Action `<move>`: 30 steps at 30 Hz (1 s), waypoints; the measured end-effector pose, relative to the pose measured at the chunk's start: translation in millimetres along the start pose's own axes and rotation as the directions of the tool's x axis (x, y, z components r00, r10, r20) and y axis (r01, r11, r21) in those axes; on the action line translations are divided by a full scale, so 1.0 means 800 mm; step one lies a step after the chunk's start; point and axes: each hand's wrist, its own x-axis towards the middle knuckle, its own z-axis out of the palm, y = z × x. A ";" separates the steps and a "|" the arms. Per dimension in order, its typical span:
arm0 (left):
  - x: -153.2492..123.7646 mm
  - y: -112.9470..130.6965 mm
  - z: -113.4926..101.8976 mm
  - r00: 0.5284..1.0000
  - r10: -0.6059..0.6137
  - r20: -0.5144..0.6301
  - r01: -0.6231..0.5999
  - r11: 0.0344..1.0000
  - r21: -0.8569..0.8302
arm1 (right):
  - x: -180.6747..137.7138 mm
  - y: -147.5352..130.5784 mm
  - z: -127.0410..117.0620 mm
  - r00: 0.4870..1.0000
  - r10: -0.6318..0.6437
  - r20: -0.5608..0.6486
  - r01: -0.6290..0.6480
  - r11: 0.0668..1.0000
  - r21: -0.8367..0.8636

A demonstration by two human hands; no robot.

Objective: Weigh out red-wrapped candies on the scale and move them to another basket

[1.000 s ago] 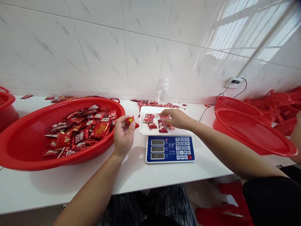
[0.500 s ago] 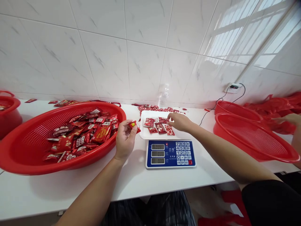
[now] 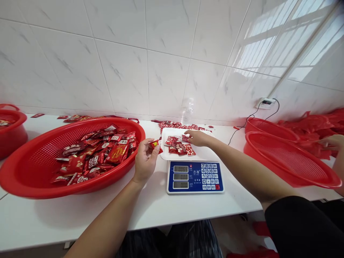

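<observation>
My left hand (image 3: pixel 146 159) is closed on a small red candy packet (image 3: pixel 155 144) with yellow lettering, held between thumb and fingers just left of the scale's tray. My right hand (image 3: pixel 200 138) reaches over the white tray (image 3: pixel 206 154), its fingers curled down onto a red snack packet (image 3: pixel 185 138) at the back of a small group. Several other red packets, one with a red-and-white pattern (image 3: pixel 189 149), lie together there. Below the tray, the blue panel of the digital scale (image 3: pixel 195 177) shows lit readouts. Part of the right fingertips' contact is hidden.
A large red basket (image 3: pixel 27 175) full of red packets stands on the left, with another basket (image 3: pixel 13 134) beyond it. Loose packets (image 3: pixel 174 124) lie along the wall near a clear bottle (image 3: pixel 188 111). Red baskets (image 3: pixel 290 157) and a co-worker's hand (image 3: pixel 333 141) are at right.
My right hand has moved slightly left, and the packets on the tray have shifted left and bunched closer. The top readout has changed. My left hand still holds its candy packet.
</observation>
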 end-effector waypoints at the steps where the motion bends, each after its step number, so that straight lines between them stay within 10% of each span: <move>1: 0.000 0.000 0.000 1.000 0.000 0.003 0.000 1.000 0.001 | 0.000 0.000 0.000 1.000 -0.003 0.005 0.003 1.000 0.011; 11: -0.003 0.002 0.001 0.999 -0.033 0.017 0.032 0.999 0.040 | -0.025 -0.028 -0.003 0.959 -0.247 -0.142 0.261 0.961 0.094; 19: -0.002 0.001 0.000 1.000 -0.015 0.017 0.014 0.998 0.058 | -0.008 -0.034 0.058 0.973 -0.220 0.077 0.224 0.973 -0.054; 30: -0.001 0.000 -0.002 0.999 -0.029 0.025 0.027 0.996 0.084 | 0.013 -0.018 0.065 0.904 -0.358 -0.234 0.344 0.934 -0.102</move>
